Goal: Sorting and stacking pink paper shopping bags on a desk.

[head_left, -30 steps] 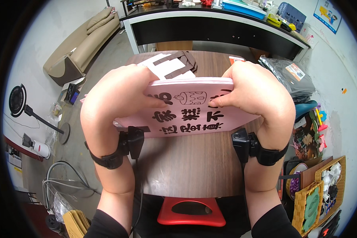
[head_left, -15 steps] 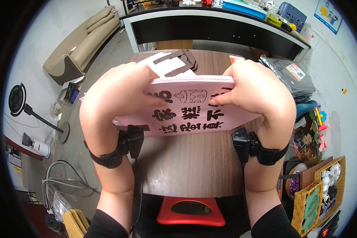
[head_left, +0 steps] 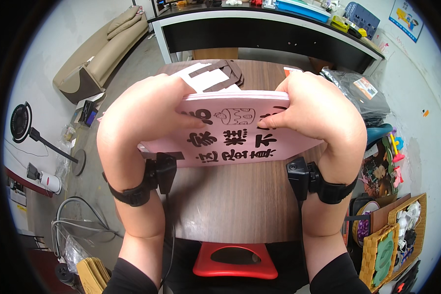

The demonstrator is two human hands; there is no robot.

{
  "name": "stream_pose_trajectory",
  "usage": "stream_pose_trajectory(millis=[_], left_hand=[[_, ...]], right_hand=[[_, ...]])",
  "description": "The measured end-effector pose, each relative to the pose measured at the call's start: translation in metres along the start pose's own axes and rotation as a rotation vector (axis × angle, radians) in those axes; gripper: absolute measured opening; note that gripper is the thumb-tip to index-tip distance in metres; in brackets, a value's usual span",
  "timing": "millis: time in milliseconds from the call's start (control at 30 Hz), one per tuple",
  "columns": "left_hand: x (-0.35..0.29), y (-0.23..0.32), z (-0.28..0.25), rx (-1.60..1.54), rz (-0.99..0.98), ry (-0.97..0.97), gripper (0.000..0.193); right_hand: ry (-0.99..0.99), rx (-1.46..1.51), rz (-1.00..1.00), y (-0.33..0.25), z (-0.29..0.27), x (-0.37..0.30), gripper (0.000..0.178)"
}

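Observation:
A flat pink bag (head_left: 230,136) with black printed writing and a cake drawing is held up, tilted, over the brown table. Several layers show along its upper edge, and whether it is one folded bag or a stack I cannot tell. My left hand (head_left: 169,108) grips its left side, thumb on the printed face and fingers hidden behind. On the right side, my right hand (head_left: 301,105) holds it the same way. A dark strap piece shows at the bag's lower left. Beyond it lie white bags with dark brown straps (head_left: 218,73) on the table.
The wood-grain table (head_left: 230,206) spreads under my arms, with a red stool (head_left: 201,269) at its near edge. A black-fronted desk (head_left: 264,36) stands beyond. To the right are a black plastic-wrapped package (head_left: 350,90) and woven baskets (head_left: 372,255); a beige sofa (head_left: 100,54) is far left.
The pink bag and both hands have risen very slightly. Both hands keep the same grip.

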State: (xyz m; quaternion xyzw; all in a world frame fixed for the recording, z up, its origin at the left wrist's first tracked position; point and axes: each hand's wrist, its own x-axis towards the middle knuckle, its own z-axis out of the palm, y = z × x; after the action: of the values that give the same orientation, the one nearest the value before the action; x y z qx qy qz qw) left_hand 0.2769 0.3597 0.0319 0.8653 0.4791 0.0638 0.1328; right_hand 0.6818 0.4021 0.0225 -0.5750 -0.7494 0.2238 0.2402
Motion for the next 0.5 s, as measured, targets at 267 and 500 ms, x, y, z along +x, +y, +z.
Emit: stream_pose_trajectory(millis=[267, 500], left_hand=[[-0.002, 0.002, 0.004, 0.005, 0.014, -0.008, 0.066], [-0.012, -0.002, 0.009, -0.007, 0.023, -0.035, 0.067]], right_hand=[[0.003, -0.002, 0.035, -0.006, -0.001, -0.004, 0.043], [-0.015, -0.001, 0.085, 0.007, -0.015, 0.003, 0.042]])
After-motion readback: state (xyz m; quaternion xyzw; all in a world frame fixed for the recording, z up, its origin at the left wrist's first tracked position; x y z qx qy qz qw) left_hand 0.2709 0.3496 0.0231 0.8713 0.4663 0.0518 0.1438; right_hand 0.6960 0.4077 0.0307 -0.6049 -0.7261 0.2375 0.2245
